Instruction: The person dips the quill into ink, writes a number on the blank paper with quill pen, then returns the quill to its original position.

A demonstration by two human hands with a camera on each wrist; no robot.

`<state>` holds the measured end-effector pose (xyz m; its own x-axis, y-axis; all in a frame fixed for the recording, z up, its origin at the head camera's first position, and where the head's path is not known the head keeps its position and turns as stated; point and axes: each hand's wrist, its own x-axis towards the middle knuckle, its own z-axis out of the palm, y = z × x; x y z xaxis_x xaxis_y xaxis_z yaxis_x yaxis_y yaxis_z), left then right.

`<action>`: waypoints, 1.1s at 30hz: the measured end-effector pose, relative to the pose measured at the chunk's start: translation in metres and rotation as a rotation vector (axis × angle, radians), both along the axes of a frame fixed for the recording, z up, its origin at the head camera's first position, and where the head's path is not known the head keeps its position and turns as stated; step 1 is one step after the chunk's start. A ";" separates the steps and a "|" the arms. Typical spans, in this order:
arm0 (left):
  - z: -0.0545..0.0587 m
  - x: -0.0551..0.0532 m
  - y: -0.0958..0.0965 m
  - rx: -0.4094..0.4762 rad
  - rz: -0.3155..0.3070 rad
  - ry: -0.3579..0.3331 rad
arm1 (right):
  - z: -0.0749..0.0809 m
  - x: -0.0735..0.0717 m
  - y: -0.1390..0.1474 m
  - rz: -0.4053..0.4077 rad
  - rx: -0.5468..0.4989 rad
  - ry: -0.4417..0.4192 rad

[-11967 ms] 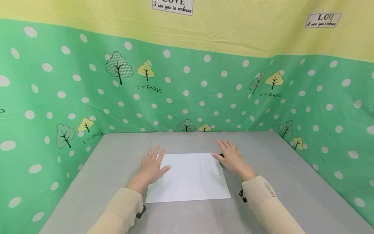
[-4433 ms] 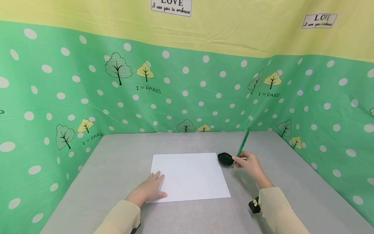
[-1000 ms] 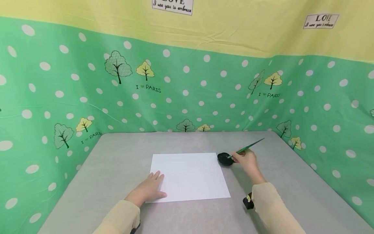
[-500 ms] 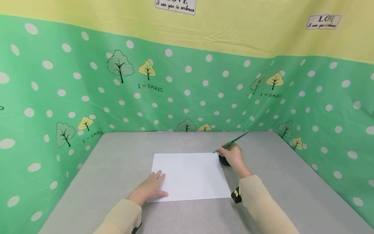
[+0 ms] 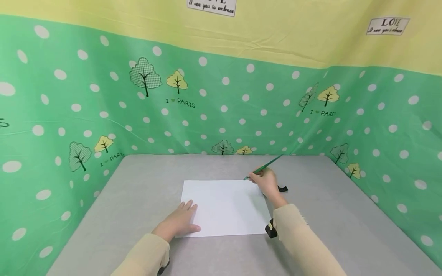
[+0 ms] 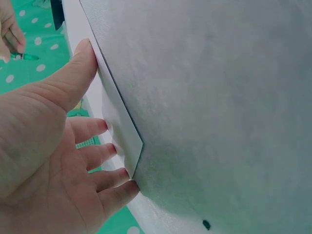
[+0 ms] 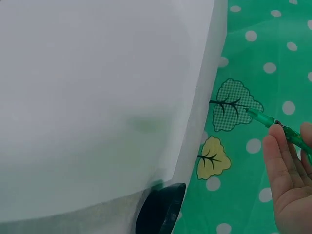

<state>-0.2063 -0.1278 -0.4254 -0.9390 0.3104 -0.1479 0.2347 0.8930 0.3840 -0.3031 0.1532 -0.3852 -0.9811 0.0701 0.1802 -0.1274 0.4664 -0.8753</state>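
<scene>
A plain white sheet of paper [image 5: 221,207] lies on the grey table. My left hand [image 5: 178,221] rests on its near left part, fingers spread. In the left wrist view, the thumb and fingertips [image 6: 109,126] touch the sheet near its corner. Over the far right corner, my right hand [image 5: 266,182] pinches a slender green pen [image 5: 266,165] between thumb and fingers. Its tip is close to the sheet's far edge, while the long tapered tail slants up and right. Behind the right hand is a small black dish [image 7: 161,209], mostly hidden in the head view except its handle [image 5: 283,189].
The grey tabletop [image 5: 152,168] extends around the sheet on all sides. A green and yellow curtain [image 5: 207,92] with white dots and printed trees hangs along the back and both sides. Black straps with small devices [image 5: 271,229] sit at the wrists.
My right hand has taken up the green pen, held its tip at the black dish, then moved left over the sheet's far right corner. The left hand came down onto the sheet and stays there.
</scene>
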 end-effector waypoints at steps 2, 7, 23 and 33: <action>0.001 0.000 0.000 0.000 0.001 0.001 | 0.000 0.000 -0.004 0.007 -0.006 -0.010; 0.000 -0.001 0.000 0.003 0.000 0.000 | -0.001 -0.002 -0.014 0.023 -0.015 -0.012; 0.000 -0.001 -0.001 -0.012 0.017 -0.013 | -0.011 -0.006 -0.041 0.023 0.012 0.002; -0.002 -0.002 -0.001 -0.004 0.001 -0.002 | -0.018 -0.010 -0.049 0.019 0.065 -0.016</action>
